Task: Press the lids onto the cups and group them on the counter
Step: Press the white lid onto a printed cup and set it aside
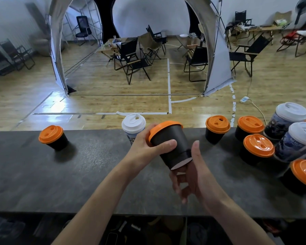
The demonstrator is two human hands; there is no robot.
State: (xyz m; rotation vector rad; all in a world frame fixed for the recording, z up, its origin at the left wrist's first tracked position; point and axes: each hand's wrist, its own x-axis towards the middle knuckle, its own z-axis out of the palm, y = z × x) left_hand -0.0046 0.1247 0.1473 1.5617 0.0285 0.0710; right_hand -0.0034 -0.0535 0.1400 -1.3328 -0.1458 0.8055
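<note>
A black cup [173, 147] with an orange lid [163, 128] hangs tilted above the middle of the dark counter [95, 174]. My left hand [148, 145] grips its upper wall just under the lid. Under the cup's base lies my right hand [193, 172], palm against the bottom and fingers relaxed. Behind my left hand stands a patterned cup with a white lid [133, 123]. At the far left a black cup with an orange lid [52, 137] stands alone. Several lidded cups [254, 138] are grouped at the right.
The counter's far edge runs just behind the cups, with wooden floor beyond. The right-hand group holds orange-lidded black cups and taller white-lidded patterned cups [290, 119]. A tent and folding chairs [136, 62] stand farther off. Dark clutter sits below the counter's near edge.
</note>
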